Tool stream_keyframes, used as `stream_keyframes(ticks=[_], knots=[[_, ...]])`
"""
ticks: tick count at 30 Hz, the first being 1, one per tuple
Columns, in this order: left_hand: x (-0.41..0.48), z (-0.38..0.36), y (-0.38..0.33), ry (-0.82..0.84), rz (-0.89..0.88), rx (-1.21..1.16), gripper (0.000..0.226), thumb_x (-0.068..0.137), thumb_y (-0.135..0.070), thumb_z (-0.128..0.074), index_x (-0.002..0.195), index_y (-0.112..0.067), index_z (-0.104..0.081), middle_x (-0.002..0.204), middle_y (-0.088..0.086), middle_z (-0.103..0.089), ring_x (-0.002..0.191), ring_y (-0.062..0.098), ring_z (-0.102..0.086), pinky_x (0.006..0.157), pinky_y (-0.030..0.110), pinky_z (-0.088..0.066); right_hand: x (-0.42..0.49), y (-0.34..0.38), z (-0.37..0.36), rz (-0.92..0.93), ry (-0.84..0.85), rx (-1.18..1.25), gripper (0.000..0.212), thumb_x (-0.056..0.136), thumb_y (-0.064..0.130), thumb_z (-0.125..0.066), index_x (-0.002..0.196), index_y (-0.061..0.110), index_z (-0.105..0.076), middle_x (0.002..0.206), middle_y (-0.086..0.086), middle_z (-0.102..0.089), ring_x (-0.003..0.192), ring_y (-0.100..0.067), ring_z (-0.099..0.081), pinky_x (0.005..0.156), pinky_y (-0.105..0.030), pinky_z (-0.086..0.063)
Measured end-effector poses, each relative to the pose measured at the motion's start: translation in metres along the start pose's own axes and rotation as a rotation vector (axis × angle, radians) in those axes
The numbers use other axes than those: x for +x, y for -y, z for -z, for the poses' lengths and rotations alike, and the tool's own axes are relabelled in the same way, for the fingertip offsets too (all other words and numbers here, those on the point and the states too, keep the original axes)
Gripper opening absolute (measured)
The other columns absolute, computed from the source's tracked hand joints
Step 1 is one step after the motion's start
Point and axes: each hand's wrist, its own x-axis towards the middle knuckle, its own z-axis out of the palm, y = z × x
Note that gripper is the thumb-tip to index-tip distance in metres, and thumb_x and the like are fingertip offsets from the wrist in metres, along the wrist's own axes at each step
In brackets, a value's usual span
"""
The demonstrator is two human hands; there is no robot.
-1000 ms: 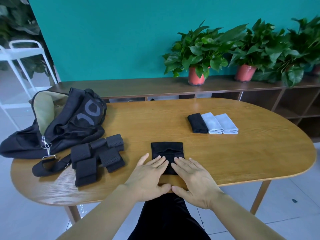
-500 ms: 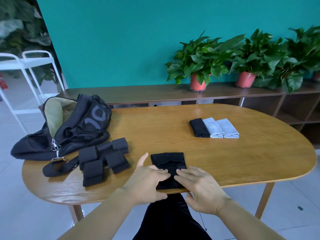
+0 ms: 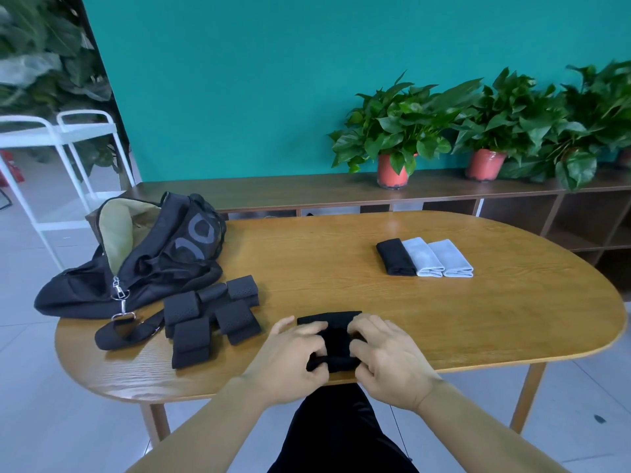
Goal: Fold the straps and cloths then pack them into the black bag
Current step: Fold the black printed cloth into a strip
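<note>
Head view, the only cam. Black cloth (image 3: pixel 336 339) sits at the near edge of the table (image 3: pixel 341 268), centre, right in front of the person. Left hand (image 3: pixel 293 356) and right hand (image 3: pixel 386 356) are both on it, one per side. Their fingers curl over the top layer, so both hands are gripping the cloth. The thumbs are mostly hidden, so it's probably a pinch but I can't confirm. The near part looks bunched into a fold or roll. The far part lies flat on the wood.

Handling, my read:
- Thin soft fabric, light, no stiffness. It will sag and spring open if held at one point.
- Take it at both side edges of the fold and keep the layers pressed together. Flatten with the palms once it's down.
- Not fragile, and unlikely to slide on the wood.

Elsewhere:
- Folded straps (image 3: pixel 211 315) are piled near-left, touching each other.
- They sit just beside the black bag (image 3: pixel 153 261), which is far-left, slumped, mouth open.
- Folded cloths (image 3: pixel 423 257) are far-right, three in a row with edges touching: one black, two grey.

Folding looks nearly done. Nothing seems packed yet.
</note>
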Motion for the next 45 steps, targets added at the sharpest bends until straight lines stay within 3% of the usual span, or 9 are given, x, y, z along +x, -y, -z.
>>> stream_keyframes(ticks=[2,6,10,21,24,33,38,43,45], knots=[[0.0,0.0,0.001,0.046,0.027,-0.038,0.013,0.088,-0.032,-0.048,0.09,-0.023,-0.057,0.134,-0.01,-0.056,0.133,-0.01,-0.032,0.119,0.034,0.0,0.002,0.0,-0.003,-0.033,-0.013,0.015,0.021,0.069,0.019,-0.042,0.072,0.018,-0.062,0.101,0.001,-0.065,0.101,-0.016,-0.06,0.088,-0.028,-0.05],[0.005,0.0,0.005,0.011,0.104,-0.128,0.01,0.085,-0.039,-0.04,0.087,-0.034,-0.048,0.096,-0.007,-0.071,0.099,0.001,-0.06,0.114,0.031,-0.015,0.01,-0.002,-0.003,-0.188,0.075,0.106,0.02,0.077,0.018,-0.042,0.088,0.019,-0.059,0.076,0.008,-0.061,0.071,-0.014,-0.052,0.073,-0.027,-0.047],[0.018,0.005,0.008,-0.137,0.304,-0.348,0.007,0.092,-0.032,-0.054,0.086,-0.029,-0.057,0.064,-0.009,-0.059,0.06,0.005,-0.053,0.065,0.023,-0.043,0.027,-0.01,-0.001,-0.448,0.107,0.264,0.013,0.087,0.026,-0.048,0.096,0.027,-0.056,0.069,0.005,-0.062,0.065,-0.016,-0.055,0.06,-0.03,-0.043],[0.057,-0.003,0.013,-0.224,0.667,-0.248,0.019,0.091,-0.038,-0.056,0.091,-0.021,-0.065,0.07,-0.005,-0.064,0.071,0.018,-0.062,0.061,0.029,-0.049,0.065,-0.027,-0.021,-0.913,0.079,0.374,0.032,0.09,0.031,-0.058,0.121,0.023,-0.055,0.091,0.003,-0.064,0.084,-0.016,-0.059,0.068,-0.029,-0.048],[0.061,-0.003,0.01,-0.216,0.698,-0.154,0.018,0.091,-0.036,-0.053,0.089,-0.022,-0.064,0.065,-0.005,-0.062,0.069,0.019,-0.06,0.075,0.034,-0.049,0.066,-0.026,-0.025,-0.946,0.081,0.368,0.036,0.091,0.03,-0.059,0.125,0.021,-0.053,0.097,0.002,-0.064,0.082,-0.015,-0.057,0.066,-0.026,-0.044],[0.062,-0.004,0.005,-0.116,0.664,0.15,0.019,0.095,-0.036,-0.044,0.086,-0.024,-0.055,0.068,-0.008,-0.054,0.069,0.018,-0.053,0.081,0.035,-0.04,0.064,-0.019,-0.027,-0.933,0.099,0.149,0.038,0.091,0.04,-0.057,0.119,0.016,-0.049,0.105,-0.002,-0.06,0.088,-0.02,-0.06,0.064,-0.027,-0.042],[0.056,0.002,0.002,-0.233,0.618,0.123,0.025,0.097,-0.032,-0.047,0.117,-0.022,-0.056,0.106,-0.001,-0.056,0.093,0.02,-0.058,0.08,0.034,-0.043,0.057,-0.018,-0.021,-0.929,0.051,0.188,0.035,0.095,0.041,-0.049,0.12,0.017,-0.051,0.113,-0.001,-0.054,0.087,-0.018,-0.058,0.064,-0.027,-0.043],[0.038,-0.014,-0.014,-0.377,0.25,0.19,0.025,0.081,-0.009,-0.068,0.103,-0.02,-0.069,0.102,-0.001,-0.063,0.091,0.022,-0.06,0.076,0.035,-0.035,0.032,-0.018,-0.03,-0.474,-0.253,-0.034,0.021,0.089,0.026,-0.055,0.102,0.016,-0.068,0.107,-0.003,-0.062,0.095,-0.024,-0.059,0.074,-0.033,-0.045],[0.03,-0.024,-0.021,-0.317,0.206,0.247,0.034,0.078,-0.011,-0.071,0.11,-0.022,-0.069,0.114,-0.001,-0.067,0.102,0.021,-0.063,0.087,0.035,-0.03,0.023,-0.02,-0.036,-0.259,-0.172,-0.072,0.026,0.087,0.024,-0.051,0.104,0.017,-0.07,0.116,-0.004,-0.065,0.109,-0.025,-0.058,0.089,-0.037,-0.046]])
